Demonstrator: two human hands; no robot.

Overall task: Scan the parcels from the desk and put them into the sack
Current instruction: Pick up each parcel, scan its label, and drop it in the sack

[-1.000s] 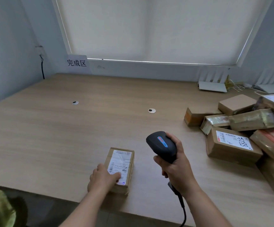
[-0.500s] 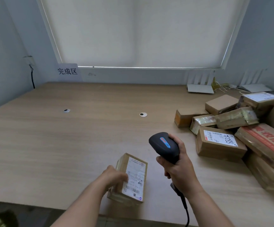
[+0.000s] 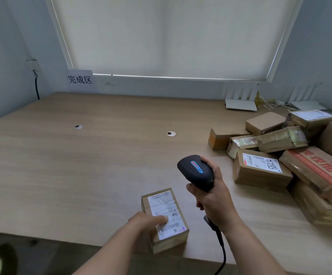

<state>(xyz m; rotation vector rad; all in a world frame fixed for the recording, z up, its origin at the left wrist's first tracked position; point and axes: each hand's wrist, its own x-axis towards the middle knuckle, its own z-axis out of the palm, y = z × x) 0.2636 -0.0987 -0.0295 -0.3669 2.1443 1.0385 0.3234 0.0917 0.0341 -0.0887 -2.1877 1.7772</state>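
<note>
Cardboard parcel [image 3: 164,219] (label up) lies lengthwise away from us, gripped by our left hand [image 3: 147,223]; our right hand [image 3: 212,197] clasps 1 scanner [image 3: 196,171] just right of it.

1. Cardboard parcels: 1 by itself at the near desk edge [image 3: 164,217], plus about 9 heaped at right [image 3: 260,169]; the heap runs off frame, so that count is approximate.
2. Barcode scanner [image 3: 196,171]: 1.
3. Hands: 2, left [image 3: 148,222] and right [image 3: 213,197].
4. White routers at the back: 2 [image 3: 240,104] [image 3: 305,105].
5. Round desk grommets: 2 [image 3: 78,127] [image 3: 171,133].
6. Paper sign on the wall [image 3: 80,80]: 1.
</note>
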